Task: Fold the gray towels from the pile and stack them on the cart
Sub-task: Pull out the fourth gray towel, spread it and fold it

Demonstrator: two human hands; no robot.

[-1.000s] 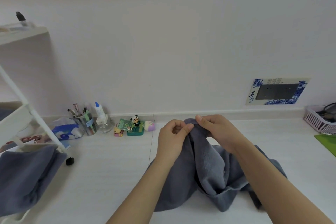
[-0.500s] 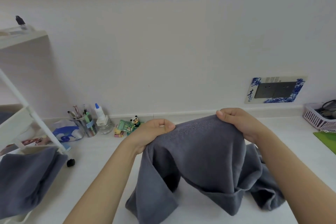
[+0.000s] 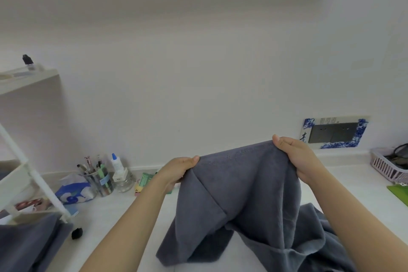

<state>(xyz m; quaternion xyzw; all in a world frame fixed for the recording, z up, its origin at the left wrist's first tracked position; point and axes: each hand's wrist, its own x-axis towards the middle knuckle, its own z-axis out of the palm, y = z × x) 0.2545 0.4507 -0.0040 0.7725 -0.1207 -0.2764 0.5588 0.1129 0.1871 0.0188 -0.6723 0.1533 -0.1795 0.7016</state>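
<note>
I hold a gray towel (image 3: 242, 187) up above the white table (image 3: 110, 227), stretched along its top edge. My left hand (image 3: 176, 171) pinches the left corner and my right hand (image 3: 295, 159) pinches the right corner. The towel hangs down in folds, and its lower part rests on the table. More gray cloth (image 3: 326, 234) lies bunched under my right forearm. The white cart (image 3: 26, 174) stands at the far left, with gray towels (image 3: 28, 245) hanging from its lower shelf.
Against the wall stand a pen cup (image 3: 100, 181), a glue bottle (image 3: 118, 168) on a glass jar, a blue-white packet (image 3: 72, 190) and small toys (image 3: 143, 182). A pink basket (image 3: 388, 166) and a green mat (image 3: 399, 193) sit at the right edge. A blue-patterned socket plate (image 3: 333, 132) is on the wall.
My hands moved apart along the towel's top edge and lifted it, so the bunched towel now hangs spread between them. The view tilted upward a little.
</note>
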